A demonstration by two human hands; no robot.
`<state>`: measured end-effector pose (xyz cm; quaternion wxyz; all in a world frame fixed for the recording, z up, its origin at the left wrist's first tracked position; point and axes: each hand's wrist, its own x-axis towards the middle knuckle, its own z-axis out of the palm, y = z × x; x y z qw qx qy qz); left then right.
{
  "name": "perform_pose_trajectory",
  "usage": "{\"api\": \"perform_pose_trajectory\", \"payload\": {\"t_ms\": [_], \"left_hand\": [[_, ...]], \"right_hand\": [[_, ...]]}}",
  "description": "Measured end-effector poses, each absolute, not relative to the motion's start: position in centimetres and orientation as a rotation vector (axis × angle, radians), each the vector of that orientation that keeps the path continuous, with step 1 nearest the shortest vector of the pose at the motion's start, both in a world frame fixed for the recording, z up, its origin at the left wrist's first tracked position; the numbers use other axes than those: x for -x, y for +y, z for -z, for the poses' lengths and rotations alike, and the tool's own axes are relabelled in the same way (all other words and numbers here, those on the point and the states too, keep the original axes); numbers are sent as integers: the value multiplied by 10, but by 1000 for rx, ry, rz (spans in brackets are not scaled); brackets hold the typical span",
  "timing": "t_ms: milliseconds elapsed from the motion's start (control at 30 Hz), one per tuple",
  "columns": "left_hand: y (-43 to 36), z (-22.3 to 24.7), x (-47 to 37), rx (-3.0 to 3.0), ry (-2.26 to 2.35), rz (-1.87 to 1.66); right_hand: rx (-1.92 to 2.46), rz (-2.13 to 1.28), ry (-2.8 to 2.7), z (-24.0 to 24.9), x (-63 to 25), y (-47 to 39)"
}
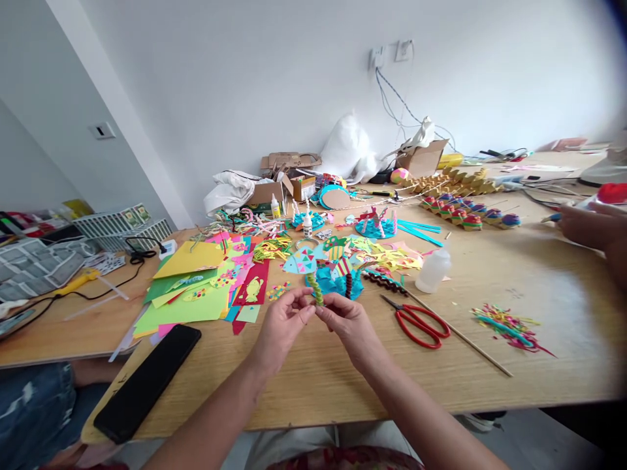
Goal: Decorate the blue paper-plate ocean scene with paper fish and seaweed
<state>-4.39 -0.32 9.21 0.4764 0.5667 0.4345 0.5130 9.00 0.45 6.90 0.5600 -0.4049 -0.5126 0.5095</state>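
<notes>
My left hand (281, 326) and my right hand (351, 328) meet near the table's front. Both pinch the lower end of a green twisted stem (315, 288), whose tip is hidden by my fingers. On top of the stem sits a light-blue paper fish (300, 261) with coloured triangles. Just behind my hands stands a blue crumpled-paper base (356, 287). A striped paper fish (341, 267) on a dark brown twisted stem (349, 286) rises from it. A yellow-and-green paper fish (336, 248) shows behind.
Red-handled scissors (425, 326), a thin wooden stick (482, 354) and a translucent bottle (434, 271) lie or stand right of my hands. Coloured paper sheets (183, 297) and a black phone (147, 385) are left. Another person's hand (590, 225) reaches in at far right.
</notes>
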Motion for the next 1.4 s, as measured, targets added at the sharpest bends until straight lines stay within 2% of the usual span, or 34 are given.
{"api": "perform_pose_trajectory", "payload": {"t_ms": [233, 500, 833, 1400], "left_hand": [[11, -96, 43, -1552, 1087, -1292], [17, -109, 53, -1452, 1089, -1200], [19, -111, 47, -1474, 1037, -1112], [38, -96, 53, -1715, 1124, -867]], "right_hand": [[948, -1099, -1310, -65, -82, 12], [1077, -1336, -1254, -75, -96, 3], [968, -1536, -1118, -80, -91, 5], [1164, -1359, -1271, -77, -87, 16]]}}
